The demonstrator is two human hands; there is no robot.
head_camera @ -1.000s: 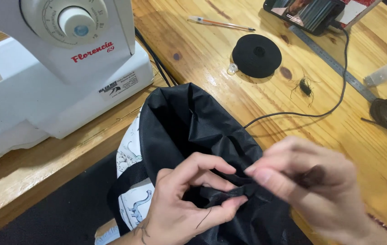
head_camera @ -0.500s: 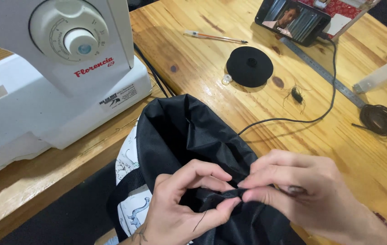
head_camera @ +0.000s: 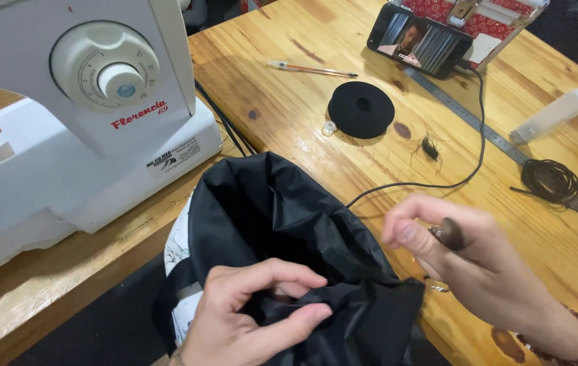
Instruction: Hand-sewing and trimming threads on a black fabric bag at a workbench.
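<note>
L hand [head_camera: 255, 312] at 6 o'clock of the view, fingers curled, thumb and index pinching a fold of the black fabric [head_camera: 282, 224]. The fabric sits bunched at centre-bottom, partly over the wooden table [head_camera: 289, 95] edge, w/ a white printed lining [head_camera: 177, 251] showing at its 9 o'clock. R hand [head_camera: 465, 264] at 4 o'clock, lifted just off the fabric's right edge, thumb and forefinger pressed together, other fingers loosely curled; can't tell if anything thin is held betw them. White sewing machine [head_camera: 78, 115] at 10 o'clock. Black round spool [head_camera: 361, 109] at 1 o'clock, pen [head_camera: 312, 68] just beyond it, phone [head_camera: 419, 42] propped further at 1, black cable [head_camera: 438, 176] running from it toward the fabric. Metal ruler [head_camera: 499, 142] and coiled black cord [head_camera: 550, 180] at 2–3 o'clock
</note>
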